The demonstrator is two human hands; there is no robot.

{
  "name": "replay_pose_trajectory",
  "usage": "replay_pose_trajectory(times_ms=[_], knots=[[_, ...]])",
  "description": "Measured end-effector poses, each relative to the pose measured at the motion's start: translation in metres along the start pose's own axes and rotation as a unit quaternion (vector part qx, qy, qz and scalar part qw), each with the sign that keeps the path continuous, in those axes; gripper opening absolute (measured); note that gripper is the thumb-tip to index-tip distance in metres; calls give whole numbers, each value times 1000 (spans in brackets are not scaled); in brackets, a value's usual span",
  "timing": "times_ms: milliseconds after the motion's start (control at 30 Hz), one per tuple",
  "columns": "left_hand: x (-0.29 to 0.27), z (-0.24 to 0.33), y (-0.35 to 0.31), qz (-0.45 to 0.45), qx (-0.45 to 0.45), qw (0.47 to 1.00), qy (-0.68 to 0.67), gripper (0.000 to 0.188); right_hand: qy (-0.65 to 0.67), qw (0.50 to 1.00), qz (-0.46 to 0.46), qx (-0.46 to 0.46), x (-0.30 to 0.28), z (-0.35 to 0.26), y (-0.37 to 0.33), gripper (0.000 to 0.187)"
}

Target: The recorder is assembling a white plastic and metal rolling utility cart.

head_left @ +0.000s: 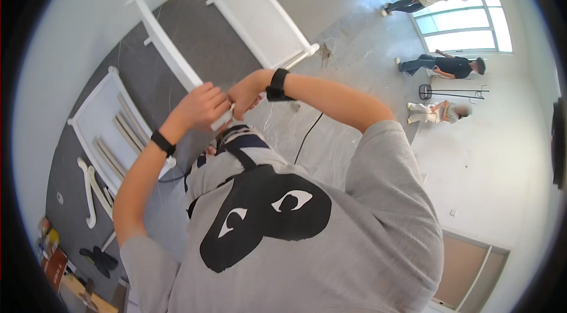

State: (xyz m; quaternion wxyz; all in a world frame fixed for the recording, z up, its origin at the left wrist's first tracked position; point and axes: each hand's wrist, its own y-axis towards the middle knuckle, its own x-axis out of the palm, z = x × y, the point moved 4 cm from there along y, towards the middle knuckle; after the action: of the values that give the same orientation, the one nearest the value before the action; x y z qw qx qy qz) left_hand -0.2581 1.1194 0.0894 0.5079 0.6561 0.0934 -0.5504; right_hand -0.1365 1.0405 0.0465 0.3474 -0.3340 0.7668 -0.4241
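My left hand (204, 106) is closed around the near end of a long white rail (168, 53), which stretches away to the upper left and has a short crosspiece at its far end. Close beside it, my right hand (245, 94) bends over the same end, fingers curled in. A short white piece (223, 119) shows below both hands; whether it is part of the rail I cannot tell. Some of the right fingers are hidden behind the wrist and the left hand.
Beyond the rail lies a white framed panel (260, 14). Another white panel (100, 109) at left carries several grey strips (127, 130), near curved white pieces (88, 192). A black cable (307, 135) crosses the floor. Several people are at the far right, near a black rack (455, 93).
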Motion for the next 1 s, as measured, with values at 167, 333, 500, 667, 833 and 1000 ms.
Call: replay_pose_trajectory(times_ms=[167,333,500,667,833,1000], knots=[[-8,16,-1,37,-4,999,11,28,-141,952,268,-53,13,-26,-37,38],[-8,10,5,39,-44,998,-26,30,-259,811,512,-110,32,-10,-41,20],[-10,13,3,35,-42,998,-8,30,-250,656,695,-159,44,-18,-38,22],[-8,12,-4,35,-63,997,2,30,-196,808,547,-102,22,-31,-57,20],[-16,21,1,28,-85,996,-12,31,29,977,101,-187,7,-24,4,18],[-18,23,-5,-3,-75,997,-11,35,56,992,-90,-73,8,-26,0,22]])
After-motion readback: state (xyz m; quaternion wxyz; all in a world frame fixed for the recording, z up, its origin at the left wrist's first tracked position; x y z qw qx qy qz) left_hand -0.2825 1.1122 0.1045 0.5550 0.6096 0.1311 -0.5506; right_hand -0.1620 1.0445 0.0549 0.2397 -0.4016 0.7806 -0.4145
